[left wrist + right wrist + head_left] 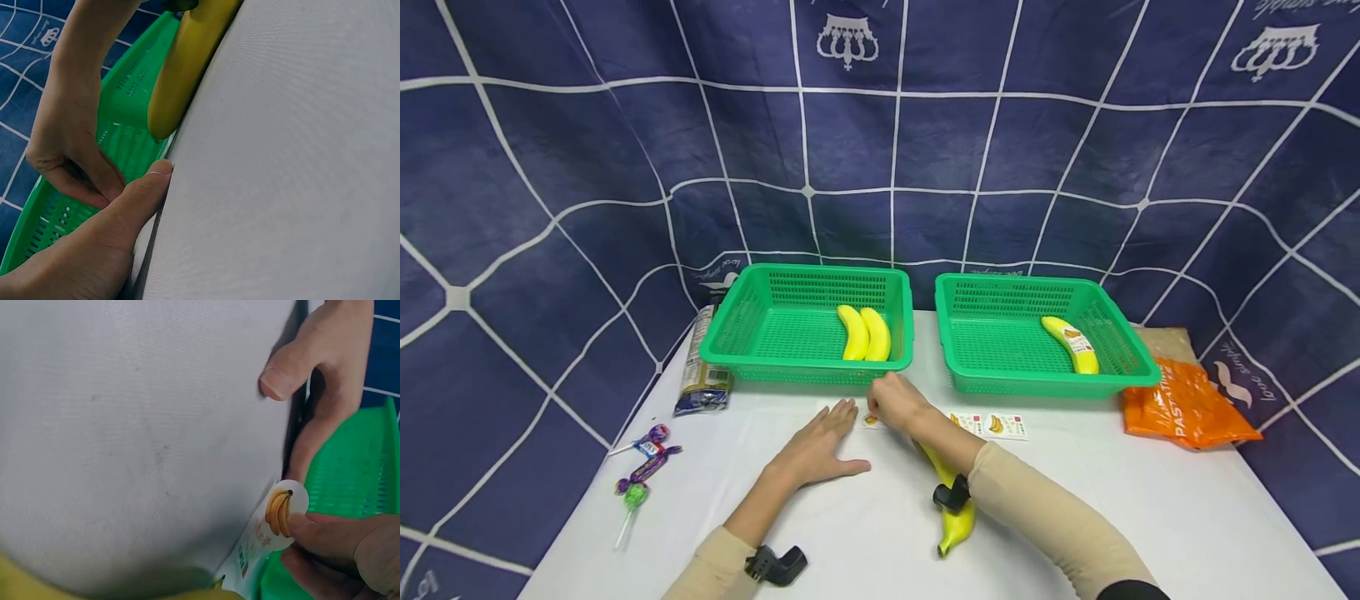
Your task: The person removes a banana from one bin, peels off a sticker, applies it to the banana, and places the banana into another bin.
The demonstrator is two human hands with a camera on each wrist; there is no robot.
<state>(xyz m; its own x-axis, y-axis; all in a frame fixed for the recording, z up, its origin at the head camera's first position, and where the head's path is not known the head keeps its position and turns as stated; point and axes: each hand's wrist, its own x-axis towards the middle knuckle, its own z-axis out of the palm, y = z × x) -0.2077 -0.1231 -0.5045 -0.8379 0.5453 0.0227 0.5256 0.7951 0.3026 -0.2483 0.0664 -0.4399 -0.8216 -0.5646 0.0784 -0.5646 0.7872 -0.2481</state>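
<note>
My right hand (886,407) pinches a small round banana sticker (871,420) just in front of the left green basket (730,350). The right wrist view shows that sticker (285,509) peeling up from its white sheet (250,551), held by my fingertips (325,537). My left hand (827,437) lies flat on the white table beside it, fingers straight, its thumb (281,380) close by. A yellow banana (953,507) lies on the table under my right forearm. The left basket holds two bananas (863,333). The right basket (1120,375) holds one stickered banana (1071,343).
A strip of banana stickers (996,425) lies in front of the right basket. An orange pasta bag (1187,410) sits at the right, a dark packet (703,371) at the left, and lollipops (642,468) near the left table edge.
</note>
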